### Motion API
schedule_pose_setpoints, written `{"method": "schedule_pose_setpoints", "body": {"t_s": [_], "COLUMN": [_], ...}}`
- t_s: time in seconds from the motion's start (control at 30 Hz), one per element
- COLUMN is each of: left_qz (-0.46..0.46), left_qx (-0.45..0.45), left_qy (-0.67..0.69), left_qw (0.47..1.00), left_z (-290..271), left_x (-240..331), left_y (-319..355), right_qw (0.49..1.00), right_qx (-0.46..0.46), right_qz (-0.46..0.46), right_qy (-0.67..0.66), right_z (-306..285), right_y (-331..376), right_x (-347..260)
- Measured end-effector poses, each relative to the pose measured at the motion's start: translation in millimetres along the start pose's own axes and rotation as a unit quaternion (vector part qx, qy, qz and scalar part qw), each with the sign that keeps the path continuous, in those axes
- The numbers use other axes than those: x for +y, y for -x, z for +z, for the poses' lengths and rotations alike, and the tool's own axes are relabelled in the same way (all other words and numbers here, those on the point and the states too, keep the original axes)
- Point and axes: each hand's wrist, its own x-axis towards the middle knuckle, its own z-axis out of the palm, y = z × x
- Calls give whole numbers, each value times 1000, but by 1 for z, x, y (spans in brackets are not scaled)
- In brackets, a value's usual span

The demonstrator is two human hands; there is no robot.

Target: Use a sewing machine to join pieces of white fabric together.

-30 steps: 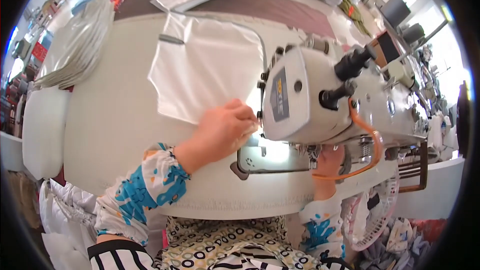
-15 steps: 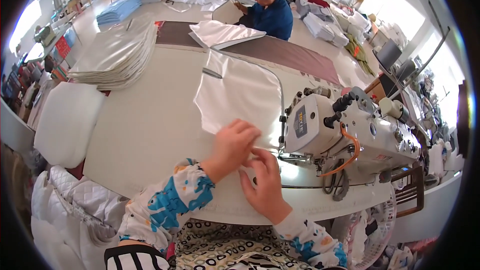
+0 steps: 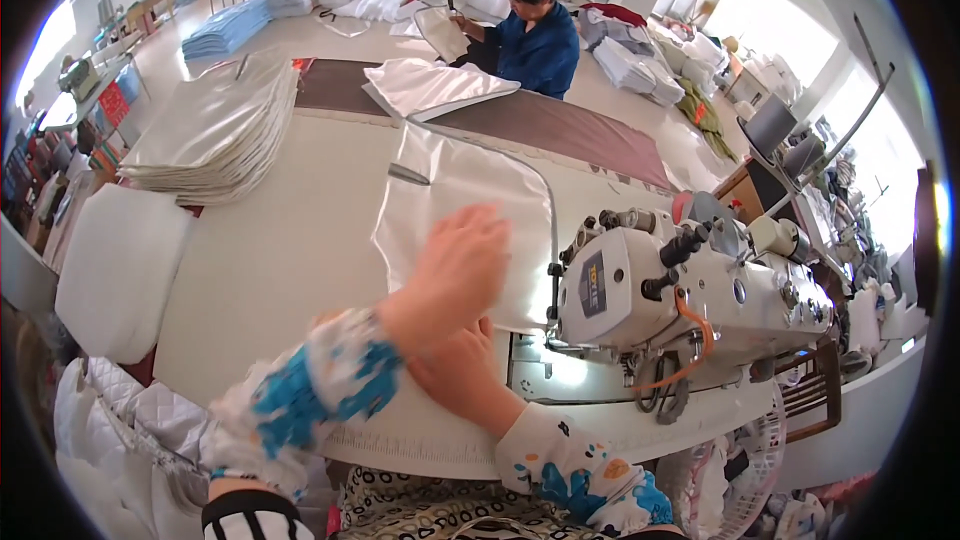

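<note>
A shiny white fabric piece (image 3: 480, 185) with grey edging along its right side lies flat on the pale table in front of me. It bears a short grey strip near its upper left. My left hand (image 3: 455, 265), smeared by motion, is over the lower part of this piece. Below it, my right hand (image 3: 465, 375) is low by the table at the fabric's near edge, its fingers mostly hidden behind the left hand. Whether either hand grips the fabric I cannot tell. The white sewing machine (image 3: 640, 280) stands just right of the fabric, its lamp lighting the plate.
A stack of shiny white pieces (image 3: 215, 130) lies at the table's far left, with white padding sheets (image 3: 120, 270) nearer. Folded white fabric (image 3: 440, 85) rests on a brown strip (image 3: 590, 130) at the back. Beyond sits a person (image 3: 535, 40). A pink-white basket (image 3: 755, 470) stands lower right.
My left hand has moved up over the fabric, and my right hand has shifted left, away from the machine plate. The view has tilted and turned slightly. The person behind has raised a pale piece.
</note>
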Motion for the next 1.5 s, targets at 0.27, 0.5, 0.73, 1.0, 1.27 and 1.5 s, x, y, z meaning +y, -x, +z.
{"method": "schedule_pose_setpoints", "body": {"t_s": [0.27,0.5,0.73,1.0,1.27,1.5], "left_qz": [-20,-122,-58,-57,-17,27], "left_qx": [-142,-57,44,2,-48,98], "left_qy": [-110,-191,-142,-49,105,391], "left_qw": [984,972,987,997,993,915], "left_z": [94,92,88,83,67,-30], "left_x": [-25,-53,-90,-103,-134,-108], "left_y": [-108,-133,-146,-157,-169,-62], "right_qw": [998,999,999,1000,999,999], "right_qx": [20,36,29,23,40,24], "right_qz": [-41,-29,-24,-9,-18,-21], "right_qy": [35,11,4,1,-21,-9], "right_z": [-10,-12,-15,-15,-15,-14], "right_y": [4,2,-1,1,2,0], "right_x": [-6,-4,-7,-8,-11,-9]}}
